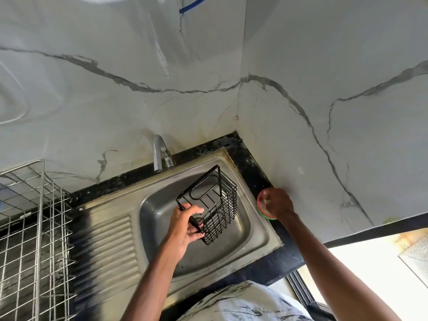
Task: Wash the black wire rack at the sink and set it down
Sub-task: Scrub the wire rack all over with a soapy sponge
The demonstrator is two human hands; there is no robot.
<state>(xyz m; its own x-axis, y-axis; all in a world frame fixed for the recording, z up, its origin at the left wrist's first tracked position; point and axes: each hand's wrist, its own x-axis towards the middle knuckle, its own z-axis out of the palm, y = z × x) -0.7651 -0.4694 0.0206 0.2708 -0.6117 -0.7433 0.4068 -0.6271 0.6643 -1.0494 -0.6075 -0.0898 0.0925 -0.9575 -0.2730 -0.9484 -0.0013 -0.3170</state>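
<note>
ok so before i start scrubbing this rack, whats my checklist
1. Grip on the black wire rack: the left hand holds its near edge, ok.
2. Rack above the sink basin: ok.
3. Water from the tap: no stream visible, not ok.
4. Scrubber or soap in the right hand: it covers the round red and green container on the counter, cannot tell.
5. Somewhere to set it down: the silver dish rack stands to the left, ok.
</note>
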